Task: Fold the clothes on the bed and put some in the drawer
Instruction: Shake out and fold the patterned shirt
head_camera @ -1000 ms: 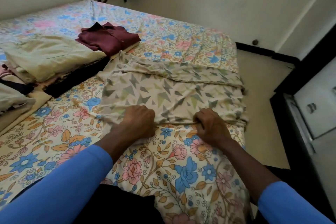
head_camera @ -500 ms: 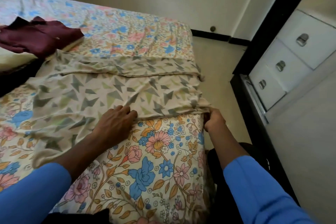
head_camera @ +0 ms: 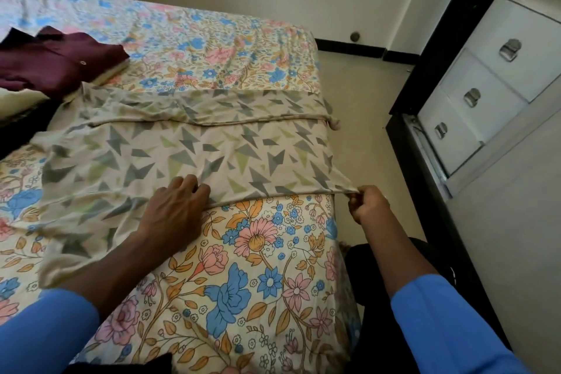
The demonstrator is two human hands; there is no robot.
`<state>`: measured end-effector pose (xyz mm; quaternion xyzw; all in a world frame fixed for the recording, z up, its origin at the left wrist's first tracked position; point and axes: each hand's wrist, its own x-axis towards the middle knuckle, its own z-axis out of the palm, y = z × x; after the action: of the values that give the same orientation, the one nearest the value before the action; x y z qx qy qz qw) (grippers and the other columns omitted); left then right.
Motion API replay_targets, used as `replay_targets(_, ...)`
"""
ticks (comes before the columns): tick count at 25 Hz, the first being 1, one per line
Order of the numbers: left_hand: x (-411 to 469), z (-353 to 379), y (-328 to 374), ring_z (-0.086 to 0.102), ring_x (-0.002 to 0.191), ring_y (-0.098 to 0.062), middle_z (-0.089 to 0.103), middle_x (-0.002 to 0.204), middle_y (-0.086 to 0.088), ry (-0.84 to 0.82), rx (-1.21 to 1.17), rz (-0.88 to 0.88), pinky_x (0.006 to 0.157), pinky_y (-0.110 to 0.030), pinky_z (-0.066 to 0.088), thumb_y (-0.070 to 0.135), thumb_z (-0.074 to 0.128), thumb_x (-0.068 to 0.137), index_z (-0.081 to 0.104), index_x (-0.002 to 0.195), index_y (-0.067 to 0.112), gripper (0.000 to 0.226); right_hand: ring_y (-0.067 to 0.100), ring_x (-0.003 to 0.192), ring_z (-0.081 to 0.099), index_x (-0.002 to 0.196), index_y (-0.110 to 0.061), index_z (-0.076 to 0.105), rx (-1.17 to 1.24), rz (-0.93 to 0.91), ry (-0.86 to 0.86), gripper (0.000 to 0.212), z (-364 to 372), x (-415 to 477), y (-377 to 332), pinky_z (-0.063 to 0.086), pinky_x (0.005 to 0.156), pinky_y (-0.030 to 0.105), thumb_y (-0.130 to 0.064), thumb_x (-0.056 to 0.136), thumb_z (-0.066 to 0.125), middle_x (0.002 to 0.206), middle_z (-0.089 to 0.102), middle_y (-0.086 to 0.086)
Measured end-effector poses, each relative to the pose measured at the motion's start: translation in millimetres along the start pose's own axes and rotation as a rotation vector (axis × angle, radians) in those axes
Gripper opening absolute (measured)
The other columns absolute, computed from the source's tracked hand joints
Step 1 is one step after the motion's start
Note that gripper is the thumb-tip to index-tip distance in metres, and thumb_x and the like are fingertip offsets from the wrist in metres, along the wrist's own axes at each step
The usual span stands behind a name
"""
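Fingers (head_camera: 354,199) of right hand (head_camera: 368,205) pinch garment (head_camera: 212,149), tips hidden.

A beige shirt (head_camera: 188,155) printed with grey and green triangles lies flat across the middle of the bed (head_camera: 243,267), its far long side folded over at 12 o'clock. Its near corner at 3 o'clock is stretched taut past the bed's edge. A folded maroon shirt (head_camera: 54,67) sits at 10 o'clock. Three white drawers (head_camera: 482,94), all closed, stand at 2 o'clock.
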<state>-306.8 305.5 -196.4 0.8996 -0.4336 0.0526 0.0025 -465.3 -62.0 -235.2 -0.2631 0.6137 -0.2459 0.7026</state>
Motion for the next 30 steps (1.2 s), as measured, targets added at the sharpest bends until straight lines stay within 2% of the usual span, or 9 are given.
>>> replay_targets(3,-2,-18,-7,0.044,0.064,-0.009,0.049,0.080,0.007,0.017,-0.045,-0.111,0.055,-0.023,0.032,0.029,0.063,0.098,0.048,0.095,0.023,0.016,0.016,0.064,0.063,0.095,-0.007,0.064,0.117,-0.140,0.048,0.004,8,-12,-15,0.056,0.057,0.024,-0.010,0.092,0.064,0.087,0.068,0.010)
replay_targets(5,12,-38,-19,0.046,0.063,-0.009,0.050,0.077,0.007,0.082,-0.227,-0.166,0.054,-0.024,0.031,0.027,0.054,0.102,0.046,0.093,0.024,0.013,0.017,0.058,0.061,0.090,-0.006,0.063,0.126,-0.248,0.064,0.004,24,-19,-28,0.054,0.053,0.026,-0.010,0.089,0.064,0.080,0.068,0.011)
replay_targets(11,103,-61,-83,0.055,0.077,-0.010,0.063,0.092,0.000,0.043,-0.439,-0.203,0.061,-0.027,0.037,0.020,0.047,0.103,0.060,0.101,0.029,0.016,0.025,0.059,0.067,0.078,-0.012,0.058,-0.106,-0.525,0.016,0.005,116,-2,-92,0.048,0.046,0.029,-0.011,0.082,0.055,0.085,0.072,0.015)
replay_targets(15,157,-33,-109,0.063,0.084,-0.013,0.067,0.100,-0.001,-0.130,-0.566,-0.382,0.065,-0.028,0.047,0.028,0.058,0.104,0.064,0.111,0.028,0.009,0.023,0.061,0.065,0.110,-0.007,0.071,-0.432,-0.539,-0.154,0.042,180,40,-109,0.045,0.046,0.027,-0.018,0.075,0.051,0.098,0.077,0.015)
replay_targets(17,162,-15,-113,0.066,0.092,-0.018,0.067,0.111,-0.005,-0.137,-0.588,-0.450,0.071,-0.033,0.054,0.028,0.065,0.099,0.059,0.121,0.031,0.023,0.024,0.083,0.065,0.136,-0.019,0.061,-0.667,-0.592,-0.182,0.059,189,45,-101,0.049,0.060,0.032,-0.027,0.078,0.053,0.116,0.071,0.008)
replay_targets(20,134,-8,-106,0.053,0.128,-0.029,0.049,0.146,-0.009,-0.085,-0.285,-0.446,0.098,-0.052,0.051,0.053,0.068,0.090,0.041,0.147,0.035,0.066,0.033,0.117,0.057,0.142,-0.018,0.052,-1.001,-1.035,-0.077,0.053,172,25,-51,0.049,0.094,0.043,-0.026,0.090,0.059,0.131,0.060,0.011)
replay_targets(23,74,-28,-97,0.044,0.137,-0.027,0.037,0.158,-0.004,-0.002,-0.070,-0.271,0.106,-0.051,0.042,0.082,0.056,0.080,0.031,0.154,0.037,0.091,0.026,0.119,0.057,0.132,-0.015,0.061,-0.899,-1.444,-0.494,0.043,164,-38,24,0.049,0.098,0.036,-0.015,0.089,0.059,0.128,0.059,0.007)
replay_targets(26,12,-45,-115,0.025,0.149,-0.017,0.020,0.165,0.007,-0.219,-0.138,-0.121,0.118,-0.044,0.031,0.083,0.054,0.078,0.023,0.157,0.043,0.094,0.019,0.121,0.055,0.131,-0.015,0.063,-1.037,-1.621,-1.059,0.057,182,-99,94,0.052,0.099,0.037,-0.001,0.076,0.060,0.129,0.058,0.004)
replay_targets(30,-21,-54,-166,0.028,0.150,-0.027,0.025,0.163,0.003,-0.310,-0.258,-0.338,0.115,-0.052,0.039,0.062,0.062,0.071,0.032,0.148,0.045,0.084,0.027,0.135,0.045,0.142,-0.023,0.056,-1.327,-1.954,-1.316,0.072,209,-157,153,0.042,0.111,0.041,-0.016,0.072,0.067,0.145,0.051,0.005)
